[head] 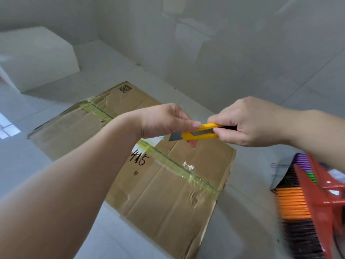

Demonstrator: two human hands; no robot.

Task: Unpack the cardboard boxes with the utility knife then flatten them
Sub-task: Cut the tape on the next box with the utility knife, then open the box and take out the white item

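Holding the utility knife (200,132) in mid-air above the cardboard box (160,184), well clear of its surface. Gripping the rear of the yellow handle with the right hand (250,122), fingers curled round it, apparently to steady the tool and reach the slider. Pinching the front of the handle with the left hand (164,120), thumb on top and a fingertip beneath, just behind the exposed blade (174,137); likely bracing the body while setting or checking blade extension. Keeping the blade pointed left and away from the body, presumably for safety. Resting the box flat on the tiled floor (46,146), its taped seam (179,167) facing up, giving the knife direct access to the tape. Leaving a stack of coloured items (293,204) at the right edge, beside the box; too blurred to identify.
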